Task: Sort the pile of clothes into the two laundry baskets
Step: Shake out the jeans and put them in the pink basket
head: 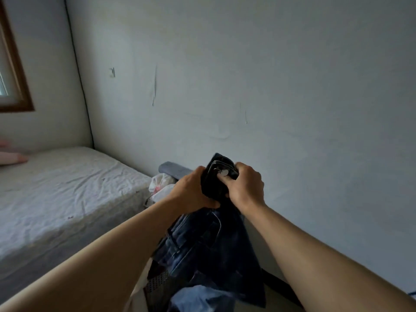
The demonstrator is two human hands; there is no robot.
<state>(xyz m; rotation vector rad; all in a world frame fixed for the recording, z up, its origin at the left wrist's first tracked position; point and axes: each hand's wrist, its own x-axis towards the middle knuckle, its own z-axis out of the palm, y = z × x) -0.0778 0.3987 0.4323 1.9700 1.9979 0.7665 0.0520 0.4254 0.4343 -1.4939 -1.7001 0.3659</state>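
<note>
Denim jeans gripped at waistband by left hand and right hand; dark basket, perhaps, below.

The premises were a domestic bedroom. A low mattress in a creased white sheet stood in the corner against scuffed pale painted walls, below a brown wood-framed window.

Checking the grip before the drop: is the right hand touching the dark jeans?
Touching. The head view shows the right hand gripping the dark jeans at the waistband, thumb beside the metal button.
</note>
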